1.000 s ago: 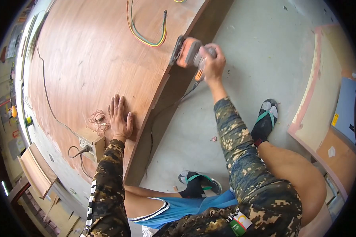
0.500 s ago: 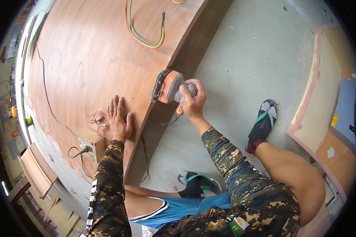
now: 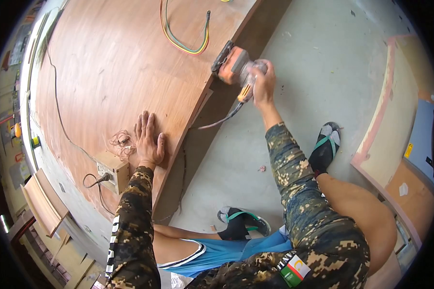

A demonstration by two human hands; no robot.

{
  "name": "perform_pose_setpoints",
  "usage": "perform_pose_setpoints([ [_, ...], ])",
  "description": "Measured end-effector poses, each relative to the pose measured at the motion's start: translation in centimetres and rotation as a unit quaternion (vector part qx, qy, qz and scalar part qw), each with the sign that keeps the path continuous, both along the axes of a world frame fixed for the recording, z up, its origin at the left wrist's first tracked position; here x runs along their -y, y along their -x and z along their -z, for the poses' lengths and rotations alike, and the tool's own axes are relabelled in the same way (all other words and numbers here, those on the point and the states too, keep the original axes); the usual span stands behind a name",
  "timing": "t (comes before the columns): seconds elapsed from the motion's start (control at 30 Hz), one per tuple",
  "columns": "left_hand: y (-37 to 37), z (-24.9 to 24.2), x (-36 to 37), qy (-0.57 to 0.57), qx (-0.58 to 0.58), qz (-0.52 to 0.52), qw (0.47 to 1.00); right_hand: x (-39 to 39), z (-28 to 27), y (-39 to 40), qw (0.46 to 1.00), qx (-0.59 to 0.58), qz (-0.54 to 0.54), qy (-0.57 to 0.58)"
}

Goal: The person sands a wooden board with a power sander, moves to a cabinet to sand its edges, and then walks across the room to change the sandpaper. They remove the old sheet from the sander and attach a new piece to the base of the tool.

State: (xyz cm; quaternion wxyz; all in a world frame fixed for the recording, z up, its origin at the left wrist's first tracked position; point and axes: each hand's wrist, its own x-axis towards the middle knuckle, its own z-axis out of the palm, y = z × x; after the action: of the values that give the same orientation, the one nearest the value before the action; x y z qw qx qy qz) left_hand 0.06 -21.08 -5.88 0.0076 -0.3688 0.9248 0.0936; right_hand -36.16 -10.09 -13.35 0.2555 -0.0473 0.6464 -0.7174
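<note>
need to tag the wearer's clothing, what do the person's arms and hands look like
Both arms are covered to the wrist by long sleeves in a pixelated camouflage print of green, tan and dark patches. The left sleeve carries white lettering along its outer side. The left hand and right hand are bare, with no gloves.

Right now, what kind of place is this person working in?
Most likely a carpentry workshop. The right hand presses an orange power sander to the edge of a large plywood panel, the left hand rests flat on it, and more wooden boards lie on the concrete floor.
</note>
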Motion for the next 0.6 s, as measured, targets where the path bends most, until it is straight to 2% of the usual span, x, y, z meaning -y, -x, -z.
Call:
perform_pose_setpoints([
  [0.13,-0.1,0.3,0.0,-0.004,0.002,-0.002,1.000,-3.1,-0.1,-6.1,0.993,0.074,-0.088,0.016],
  [0.3,-0.3,0.4,0.0,-0.004,-0.002,0.002,1.000,-5.3,0.2,-12.6,0.983,0.165,-0.074,0.025],
  [0.43,-0.2,0.3,0.1,0.000,0.006,0.001,1.000,-4.5,-1.2,-11.6,0.971,0.209,-0.048,0.108],
  [0.6,0.0,0.0,0.0,-0.005,0.002,0.002,1.000,-2.1,-1.5,-4.9,0.949,0.278,-0.034,0.145],
])
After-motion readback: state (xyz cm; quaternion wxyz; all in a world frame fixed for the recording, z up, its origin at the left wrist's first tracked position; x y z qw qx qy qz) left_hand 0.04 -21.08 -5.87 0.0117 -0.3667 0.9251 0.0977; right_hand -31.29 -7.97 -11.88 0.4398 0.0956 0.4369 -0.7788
